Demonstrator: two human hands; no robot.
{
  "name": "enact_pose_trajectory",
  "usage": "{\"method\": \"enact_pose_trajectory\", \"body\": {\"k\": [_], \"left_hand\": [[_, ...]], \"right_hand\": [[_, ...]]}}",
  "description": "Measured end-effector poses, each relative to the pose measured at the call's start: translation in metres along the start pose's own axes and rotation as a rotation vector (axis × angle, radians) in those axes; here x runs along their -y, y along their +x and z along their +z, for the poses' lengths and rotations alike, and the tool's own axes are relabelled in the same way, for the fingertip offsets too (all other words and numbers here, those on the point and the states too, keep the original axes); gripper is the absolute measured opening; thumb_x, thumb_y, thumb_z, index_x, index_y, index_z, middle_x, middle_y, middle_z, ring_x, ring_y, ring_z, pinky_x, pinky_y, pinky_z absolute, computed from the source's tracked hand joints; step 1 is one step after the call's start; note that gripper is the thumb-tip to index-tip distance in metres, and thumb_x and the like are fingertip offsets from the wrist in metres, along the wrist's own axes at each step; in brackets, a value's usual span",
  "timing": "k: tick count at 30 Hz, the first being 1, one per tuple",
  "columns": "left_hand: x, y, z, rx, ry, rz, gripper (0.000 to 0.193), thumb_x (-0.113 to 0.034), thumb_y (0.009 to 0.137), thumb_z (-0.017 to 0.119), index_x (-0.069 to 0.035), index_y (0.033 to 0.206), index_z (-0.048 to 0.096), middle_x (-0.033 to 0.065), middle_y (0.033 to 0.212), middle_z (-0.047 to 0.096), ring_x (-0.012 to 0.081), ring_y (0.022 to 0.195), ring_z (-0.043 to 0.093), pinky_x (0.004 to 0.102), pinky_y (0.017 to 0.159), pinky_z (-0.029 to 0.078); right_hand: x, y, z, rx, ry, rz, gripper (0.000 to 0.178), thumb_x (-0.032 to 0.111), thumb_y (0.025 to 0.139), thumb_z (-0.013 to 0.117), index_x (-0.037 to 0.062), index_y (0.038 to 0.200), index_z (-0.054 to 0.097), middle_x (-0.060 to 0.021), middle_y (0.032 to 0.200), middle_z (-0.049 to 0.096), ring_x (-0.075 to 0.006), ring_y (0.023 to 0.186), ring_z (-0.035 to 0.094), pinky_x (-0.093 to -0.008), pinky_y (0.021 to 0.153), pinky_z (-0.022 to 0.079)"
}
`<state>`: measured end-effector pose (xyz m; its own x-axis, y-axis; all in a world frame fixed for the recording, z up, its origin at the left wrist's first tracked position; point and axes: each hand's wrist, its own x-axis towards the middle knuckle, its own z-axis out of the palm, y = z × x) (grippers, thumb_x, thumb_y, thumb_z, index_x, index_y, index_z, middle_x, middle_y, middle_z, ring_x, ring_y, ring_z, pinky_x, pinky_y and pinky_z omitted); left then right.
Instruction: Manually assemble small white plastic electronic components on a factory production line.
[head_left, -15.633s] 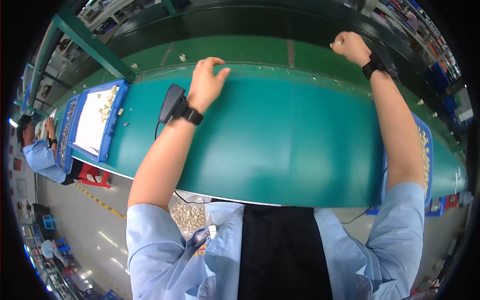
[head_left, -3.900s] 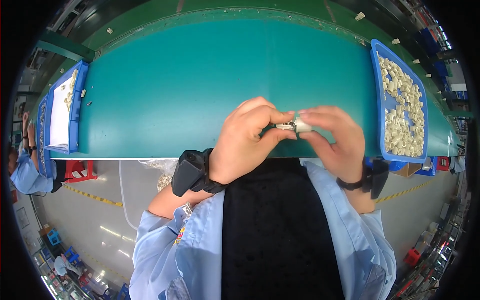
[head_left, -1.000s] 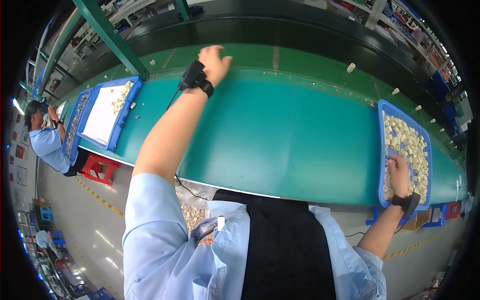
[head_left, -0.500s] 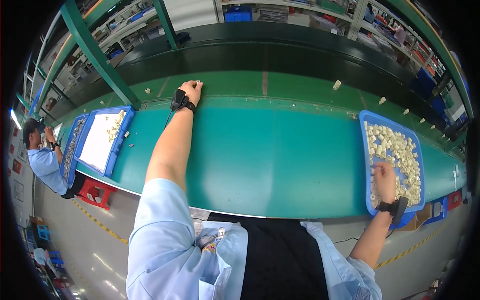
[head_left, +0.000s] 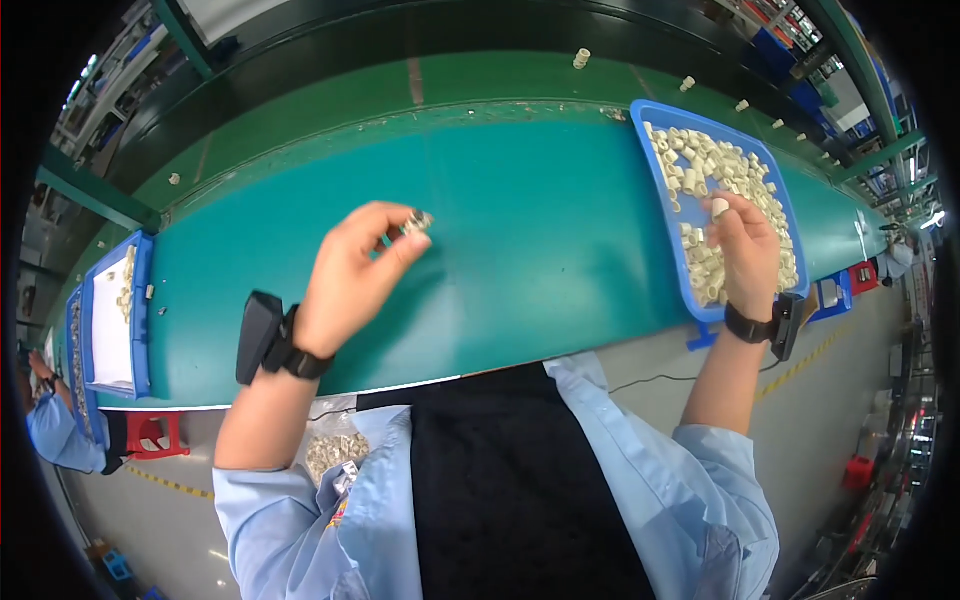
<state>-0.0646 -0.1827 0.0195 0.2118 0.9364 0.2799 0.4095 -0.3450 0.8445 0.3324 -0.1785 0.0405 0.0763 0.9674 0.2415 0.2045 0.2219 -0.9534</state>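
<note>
Over the middle of the green work surface [head_left: 500, 230], my left hand [head_left: 358, 265] pinches a small part with metal-looking and pale bits [head_left: 417, 222] between thumb and fingertips. Its exact kind is too small to make out. My right hand [head_left: 750, 255] is above the blue tray [head_left: 672, 235] on the right, closed on a short cream cylinder [head_left: 720, 207]. Many more cream cylinders [head_left: 735, 170] lie loose in that tray, some upright and some on their sides. Black devices are strapped to both my wrists.
At the left end lie a blue tray with a white liner and cream parts [head_left: 112, 340] and a blue tray of dark small parts [head_left: 75, 360]. A co-worker [head_left: 65, 430] sits beyond them. Cream pieces [head_left: 582, 59] stand spaced along the far green strip. A red stool [head_left: 158, 435] stands below.
My left hand has come back from the far strip toward me, holding the small part. My right hand has lifted off the cylinders with one in its fingers. The view has shifted right.
</note>
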Motion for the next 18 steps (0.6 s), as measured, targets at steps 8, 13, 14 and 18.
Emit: {"method": "enact_pose_trajectory", "body": {"k": [8,13,14,18], "left_hand": [[-0.019,-0.039,0.049,0.056,-0.126,0.133,0.019,-0.009,0.077,0.065,-0.001,0.093,0.060,0.0098,0.089,0.061,0.0238,0.082,0.059,0.0328,0.072,0.045],[-0.023,-0.048,0.055,-0.008,0.004,0.202,0.022,-0.008,0.074,0.067,-0.004,0.095,0.060,0.0082,0.090,0.062,0.0258,0.082,0.058,0.0345,0.074,0.044],[-0.019,-0.049,0.055,-0.036,0.028,0.227,0.023,-0.008,0.073,0.067,-0.005,0.095,0.060,0.0075,0.089,0.061,0.0254,0.082,0.057,0.0344,0.074,0.044],[-0.011,-0.049,0.053,-0.094,0.089,0.263,0.025,-0.008,0.071,0.067,-0.007,0.095,0.060,0.0058,0.088,0.061,0.0243,0.082,0.056,0.0342,0.074,0.043]], "right_hand": [[0.008,-0.035,0.087,0.424,0.580,-0.034,0.029,0.007,0.088,0.050,-0.0021,0.116,0.047,-0.0106,0.087,0.060,-0.0117,0.070,0.055,-0.0204,0.064,0.045],[0.023,-0.048,0.135,0.437,0.431,0.031,0.031,0.004,0.085,0.052,-0.0019,0.116,0.047,-0.0100,0.090,0.059,-0.0136,0.074,0.057,-0.0229,0.067,0.047],[0.024,-0.049,0.138,0.450,0.436,0.040,0.031,0.004,0.085,0.052,-0.0019,0.116,0.047,-0.0100,0.090,0.059,-0.0136,0.074,0.057,-0.0229,0.067,0.047],[0.029,-0.051,0.147,0.538,0.176,-0.118,0.033,0.005,0.084,0.052,-0.0031,0.116,0.047,-0.0104,0.089,0.057,-0.0161,0.081,0.056,-0.0266,0.074,0.045]]}}
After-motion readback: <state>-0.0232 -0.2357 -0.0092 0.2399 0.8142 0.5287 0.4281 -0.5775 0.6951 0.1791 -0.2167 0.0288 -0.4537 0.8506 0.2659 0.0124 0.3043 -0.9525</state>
